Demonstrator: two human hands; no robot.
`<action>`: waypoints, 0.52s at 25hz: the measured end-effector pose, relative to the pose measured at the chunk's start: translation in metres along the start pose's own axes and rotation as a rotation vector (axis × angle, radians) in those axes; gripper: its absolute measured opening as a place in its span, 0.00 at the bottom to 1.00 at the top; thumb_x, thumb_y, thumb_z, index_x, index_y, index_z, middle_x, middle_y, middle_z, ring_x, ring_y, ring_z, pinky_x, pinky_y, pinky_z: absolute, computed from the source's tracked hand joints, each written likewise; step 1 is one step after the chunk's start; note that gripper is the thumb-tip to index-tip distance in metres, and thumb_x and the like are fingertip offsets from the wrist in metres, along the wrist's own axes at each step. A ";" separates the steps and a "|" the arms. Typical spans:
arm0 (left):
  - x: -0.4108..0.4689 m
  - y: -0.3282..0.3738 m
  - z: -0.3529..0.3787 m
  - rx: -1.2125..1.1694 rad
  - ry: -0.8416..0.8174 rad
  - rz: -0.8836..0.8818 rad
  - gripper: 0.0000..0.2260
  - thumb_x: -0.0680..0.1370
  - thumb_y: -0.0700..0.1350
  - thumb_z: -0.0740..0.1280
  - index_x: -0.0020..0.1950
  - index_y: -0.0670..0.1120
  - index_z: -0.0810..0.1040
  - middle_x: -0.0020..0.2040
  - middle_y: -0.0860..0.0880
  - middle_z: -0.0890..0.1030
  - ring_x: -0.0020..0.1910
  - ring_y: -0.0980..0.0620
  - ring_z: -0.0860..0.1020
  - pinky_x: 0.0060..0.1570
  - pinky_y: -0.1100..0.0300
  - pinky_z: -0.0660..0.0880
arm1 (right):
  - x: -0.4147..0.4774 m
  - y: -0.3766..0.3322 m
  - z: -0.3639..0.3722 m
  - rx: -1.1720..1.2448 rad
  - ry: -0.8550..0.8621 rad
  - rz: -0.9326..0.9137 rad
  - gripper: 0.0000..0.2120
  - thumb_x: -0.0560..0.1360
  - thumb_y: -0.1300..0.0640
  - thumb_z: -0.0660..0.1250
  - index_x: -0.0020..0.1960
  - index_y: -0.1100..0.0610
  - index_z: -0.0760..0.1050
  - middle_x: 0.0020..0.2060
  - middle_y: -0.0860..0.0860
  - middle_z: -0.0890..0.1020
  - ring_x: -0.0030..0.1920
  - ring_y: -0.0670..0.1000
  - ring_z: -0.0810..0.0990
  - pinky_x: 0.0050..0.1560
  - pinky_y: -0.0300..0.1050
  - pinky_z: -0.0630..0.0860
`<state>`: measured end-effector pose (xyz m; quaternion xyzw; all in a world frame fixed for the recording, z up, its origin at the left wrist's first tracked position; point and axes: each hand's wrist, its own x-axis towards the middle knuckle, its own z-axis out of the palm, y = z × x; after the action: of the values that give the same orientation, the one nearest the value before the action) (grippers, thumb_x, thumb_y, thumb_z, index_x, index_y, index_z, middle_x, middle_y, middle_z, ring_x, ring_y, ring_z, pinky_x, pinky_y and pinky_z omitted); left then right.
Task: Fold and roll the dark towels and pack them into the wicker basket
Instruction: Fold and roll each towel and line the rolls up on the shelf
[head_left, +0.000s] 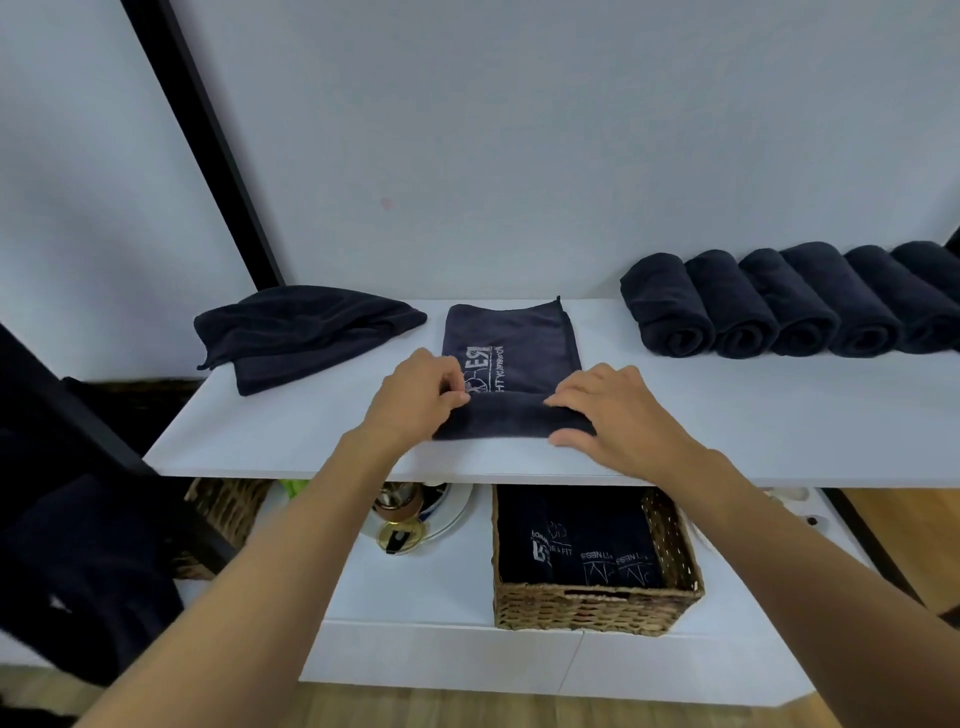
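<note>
A dark navy towel (519, 343) with pale printed lettering lies folded lengthwise on the white shelf (311, 431). Its near end is turned over into the start of a roll. My left hand (421, 395) pinches the roll's left end and my right hand (608, 410) grips its right end. A loose pile of dark towels (301, 332) lies to the left. Several rolled dark towels (779, 306) line the shelf at the right. The wicker basket (592, 603) stands on the lower shelf beneath, with dark printed towels inside.
On the lower shelf, left of the basket, stand white plates (441, 514) and a small round metal item (400, 535). A second wicker basket (228, 514) sits further left. A black frame post (208, 145) slants along the wall. Dark fabric (78, 571) hangs at my left.
</note>
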<state>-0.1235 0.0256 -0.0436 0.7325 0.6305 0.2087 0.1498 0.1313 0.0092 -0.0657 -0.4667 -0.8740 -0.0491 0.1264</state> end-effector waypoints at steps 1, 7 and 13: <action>-0.005 0.003 0.001 0.179 0.090 0.115 0.08 0.78 0.51 0.67 0.46 0.48 0.81 0.51 0.49 0.77 0.47 0.46 0.76 0.47 0.54 0.72 | 0.005 0.003 -0.002 0.059 -0.044 0.045 0.18 0.77 0.43 0.66 0.63 0.49 0.77 0.59 0.44 0.78 0.59 0.51 0.73 0.56 0.48 0.62; -0.009 0.001 0.007 0.391 -0.072 0.285 0.16 0.78 0.53 0.66 0.59 0.43 0.79 0.55 0.46 0.78 0.55 0.46 0.73 0.57 0.53 0.70 | 0.038 0.015 -0.009 0.442 -0.183 0.262 0.10 0.79 0.49 0.64 0.57 0.49 0.79 0.51 0.46 0.83 0.52 0.51 0.77 0.63 0.53 0.68; 0.043 0.003 -0.006 0.149 -0.285 0.048 0.12 0.80 0.48 0.65 0.47 0.39 0.81 0.44 0.45 0.79 0.44 0.48 0.75 0.46 0.56 0.70 | 0.034 0.000 -0.007 -0.008 -0.050 -0.012 0.19 0.76 0.42 0.65 0.64 0.47 0.74 0.57 0.45 0.77 0.56 0.51 0.74 0.57 0.49 0.64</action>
<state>-0.1191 0.0676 -0.0320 0.7787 0.5988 0.0587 0.1778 0.1145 0.0358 -0.0502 -0.4632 -0.8793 -0.0418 0.1022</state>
